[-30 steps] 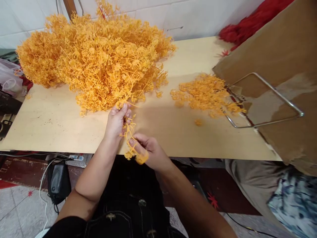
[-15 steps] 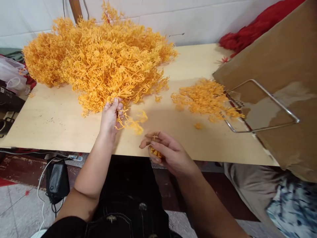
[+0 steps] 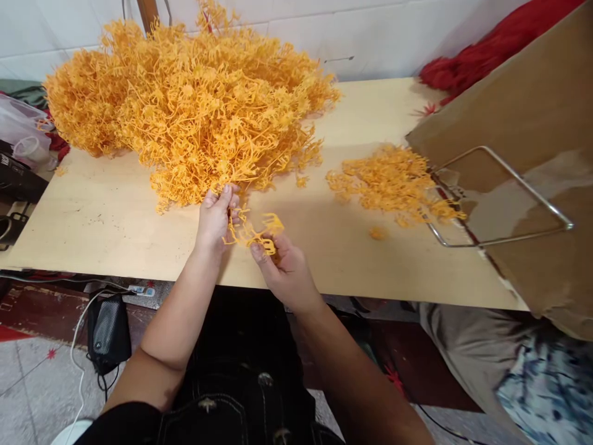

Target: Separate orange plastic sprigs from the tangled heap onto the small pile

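A large heap of orange plastic pieces (image 3: 222, 111) with thin stems and star-shaped ends covers the back left of the pale table (image 3: 120, 235). At the heap's front edge, my left hand (image 3: 217, 216) pinches the stems of a small orange sprig (image 3: 245, 230), which sticks out to the right. My right hand (image 3: 283, 267) has its thumb and fingers closed on the sprig's free ends. Whether it holds other pieces in its palm is hidden. A smaller orange pile (image 3: 389, 182) lies to the right.
A cardboard box (image 3: 519, 142) with a metal wire frame (image 3: 523, 185) stands at the right. Red material (image 3: 477, 49) lies behind it. A person's patterned clothing (image 3: 546, 383) shows at lower right; a black speaker (image 3: 109, 334) is at lower left.
My right hand has moved up and left from the table's front edge and closed on the sprig's ends. My left hand still holds the stems.
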Motion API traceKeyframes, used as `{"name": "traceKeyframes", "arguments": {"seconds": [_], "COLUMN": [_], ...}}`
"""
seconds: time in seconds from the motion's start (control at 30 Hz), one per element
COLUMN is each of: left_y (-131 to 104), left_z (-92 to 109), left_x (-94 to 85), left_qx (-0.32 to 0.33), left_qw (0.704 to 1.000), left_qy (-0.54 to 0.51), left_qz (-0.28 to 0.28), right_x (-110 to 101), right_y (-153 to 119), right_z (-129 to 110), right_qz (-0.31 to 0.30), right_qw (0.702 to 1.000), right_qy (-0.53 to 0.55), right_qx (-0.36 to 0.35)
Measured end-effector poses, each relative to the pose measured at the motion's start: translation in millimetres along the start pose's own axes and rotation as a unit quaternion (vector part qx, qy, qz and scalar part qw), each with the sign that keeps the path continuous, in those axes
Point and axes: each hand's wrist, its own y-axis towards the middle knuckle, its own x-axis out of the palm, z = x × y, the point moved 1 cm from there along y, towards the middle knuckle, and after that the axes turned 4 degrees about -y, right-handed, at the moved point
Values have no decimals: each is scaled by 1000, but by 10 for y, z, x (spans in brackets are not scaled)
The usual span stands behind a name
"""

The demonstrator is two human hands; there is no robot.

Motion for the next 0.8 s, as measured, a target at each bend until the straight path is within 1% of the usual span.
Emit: {"name": "traceKeyframes", "arguments": {"seconds": [0.07,0.17,0.27,0.3,0.33,0.4,0.43,0.47,0.5,0.53,0.57,0.6,0.63,0.67,0.7,0.73,0.8], "left_y": [28,57,108,138,174,248,277,296,302,295,280,259,237,218,206,199,201], "left_z": [21,15,-13,-8,7,64,98,129,152,164,166,158,143,125,107,91,68], "left_x": [-25,-22,18,28,34,38,38,41,45,49,51,51,46,37,26,14,-9], "left_qx": [12,32,30,38,50,78,89,91,86,78,67,56,48,44,42,42,44], "left_qw": [1000,998,998,998,997,993,992,992,994,996,997,997,997,996,995,994,992], "left_qy": [-10,-2,13,8,-2,-21,-24,-17,-3,14,33,50,65,77,88,98,117], "left_qz": [25,47,44,50,62,87,91,83,66,46,27,16,11,12,16,18,20], "right_x": [3,15,36,56,82,130,129,98,28,-84,-235,-420,-625,-834,-1038,-1217,-1471], "right_y": [-54,-161,-316,-386,-462,-606,-653,-668,-643,-578,-477,-350,-209,-65,71,190,361], "right_z": [26,19,-86,-145,-209,-333,-381,-412,-423,-414,-385,-336,-278,-210,-136,-61,82], "right_qz": [-38,-100,-92,-99,-121,-192,-223,-236,-226,-193,-143,-74,4,68,141,186,199], "right_qw": [997,984,973,964,950,911,895,889,898,916,936,951,956,952,941,920,887], "right_qy": [-70,-129,-177,-191,-201,-210,-204,-198,-199,-206,-217,-243,-265,-286,-305,-343,-414], "right_qx": [-20,-65,-119,-156,-204,-297,-329,-338,-321,-285,-239,-175,-127,-83,-32,10,46]}}
